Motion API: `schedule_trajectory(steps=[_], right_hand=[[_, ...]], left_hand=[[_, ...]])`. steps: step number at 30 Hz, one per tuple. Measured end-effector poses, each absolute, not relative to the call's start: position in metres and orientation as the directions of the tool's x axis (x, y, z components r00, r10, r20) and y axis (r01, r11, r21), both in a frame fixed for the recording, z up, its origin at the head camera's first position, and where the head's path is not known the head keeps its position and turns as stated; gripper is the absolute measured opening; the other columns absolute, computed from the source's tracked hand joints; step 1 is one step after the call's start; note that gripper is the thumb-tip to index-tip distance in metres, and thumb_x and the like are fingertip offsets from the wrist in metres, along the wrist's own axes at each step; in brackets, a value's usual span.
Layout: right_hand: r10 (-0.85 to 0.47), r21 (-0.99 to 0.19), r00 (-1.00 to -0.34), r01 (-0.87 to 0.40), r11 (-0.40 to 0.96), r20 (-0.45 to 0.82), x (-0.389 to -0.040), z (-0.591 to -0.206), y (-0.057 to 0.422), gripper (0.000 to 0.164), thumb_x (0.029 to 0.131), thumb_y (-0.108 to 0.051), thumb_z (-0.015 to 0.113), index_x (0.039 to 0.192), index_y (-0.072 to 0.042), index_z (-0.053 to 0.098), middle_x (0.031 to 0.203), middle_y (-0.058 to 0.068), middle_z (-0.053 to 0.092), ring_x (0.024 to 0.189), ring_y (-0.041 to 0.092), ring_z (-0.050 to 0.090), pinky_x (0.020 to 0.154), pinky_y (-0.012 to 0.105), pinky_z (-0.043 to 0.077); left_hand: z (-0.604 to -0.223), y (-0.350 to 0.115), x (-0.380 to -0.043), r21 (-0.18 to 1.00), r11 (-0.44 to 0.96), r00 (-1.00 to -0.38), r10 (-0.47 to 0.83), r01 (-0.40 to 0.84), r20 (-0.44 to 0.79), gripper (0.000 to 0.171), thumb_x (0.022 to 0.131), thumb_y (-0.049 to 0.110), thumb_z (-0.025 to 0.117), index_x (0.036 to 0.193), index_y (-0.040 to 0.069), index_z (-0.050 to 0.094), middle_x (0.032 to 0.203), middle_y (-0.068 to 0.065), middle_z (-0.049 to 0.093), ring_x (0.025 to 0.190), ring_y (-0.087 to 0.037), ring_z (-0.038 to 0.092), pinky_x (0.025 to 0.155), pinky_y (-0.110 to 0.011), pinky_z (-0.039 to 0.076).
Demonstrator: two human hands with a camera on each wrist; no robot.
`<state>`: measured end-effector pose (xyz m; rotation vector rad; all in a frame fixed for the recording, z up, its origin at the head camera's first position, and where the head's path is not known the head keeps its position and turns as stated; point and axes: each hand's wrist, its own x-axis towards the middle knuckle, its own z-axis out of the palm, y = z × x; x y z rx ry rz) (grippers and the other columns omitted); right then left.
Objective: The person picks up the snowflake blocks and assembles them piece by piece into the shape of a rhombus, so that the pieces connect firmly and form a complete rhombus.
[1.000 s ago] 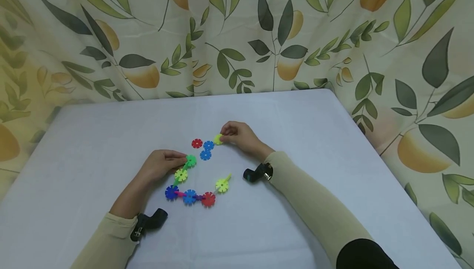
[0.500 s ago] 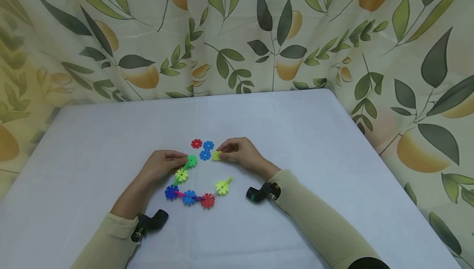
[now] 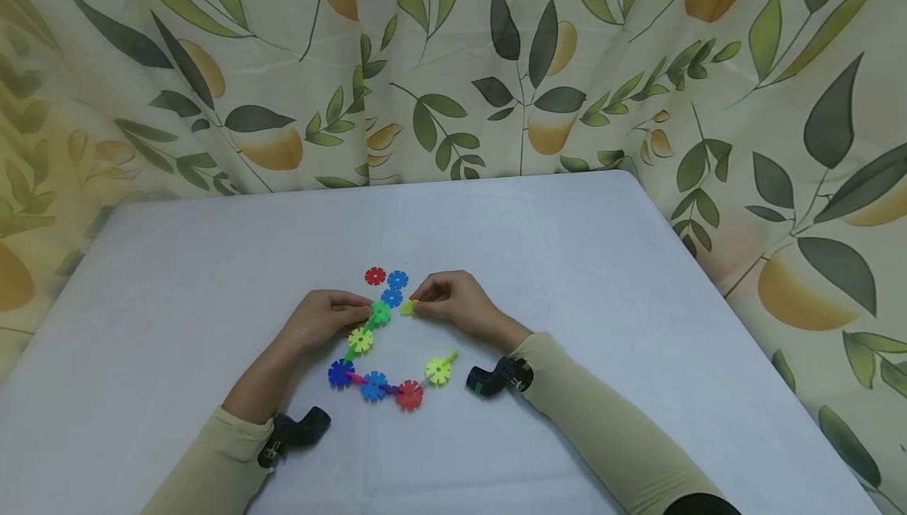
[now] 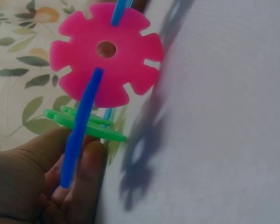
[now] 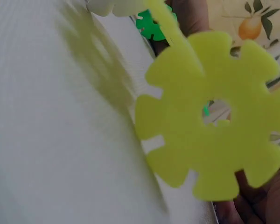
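Observation:
My left hand (image 3: 319,322) pinches a green notched disc (image 3: 381,313), the upper end of a curved chain of interlocking plastic snowflake discs. The chain runs through a yellow disc (image 3: 360,339), a dark blue disc (image 3: 341,373), a blue disc (image 3: 374,386) and a red disc (image 3: 409,395) to a yellow disc (image 3: 438,372). Pink, edge-on connecting discs join some of them; one pink disc (image 4: 79,46) looms large in the left wrist view. Between thumb and fingers, my right hand (image 3: 457,302) pinches a loose yellow disc (image 3: 408,307), just right of the green one. The chain's yellow end partly hides this hand in the right wrist view.
Beyond the hands lie a loose red disc (image 3: 375,276) and two blue discs, one farther (image 3: 397,279) and one nearer (image 3: 391,297). A white cloth covers the table (image 3: 567,247). Behind it hangs a leaf-and-fruit patterned curtain (image 3: 439,66).
My right hand has brought the yellow disc toward me, from beside the blue discs to near the green one. My left hand and the chain have shifted slightly right.

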<state>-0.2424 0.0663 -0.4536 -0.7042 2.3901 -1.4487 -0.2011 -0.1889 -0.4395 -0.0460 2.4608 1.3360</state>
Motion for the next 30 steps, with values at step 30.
schedule_trajectory(steps=[30], right_hand=[[-0.506,-0.896,-0.862,-0.252,0.366,0.036,-0.235,-0.450,0.052,0.009,0.084,-0.012,0.078,0.093,-0.013,0.075,0.087,-0.002,0.072,0.080,0.010,0.067,0.076,0.025,0.055]], left_hand=[[-0.439,-0.184,-0.202,0.794,0.578,-0.945,0.113,-0.189,-0.307,0.033,0.093,0.031,0.069,0.114,0.006,0.073,0.101,-0.008,0.076,0.084,-0.012,0.066,0.072,-0.024,0.050]])
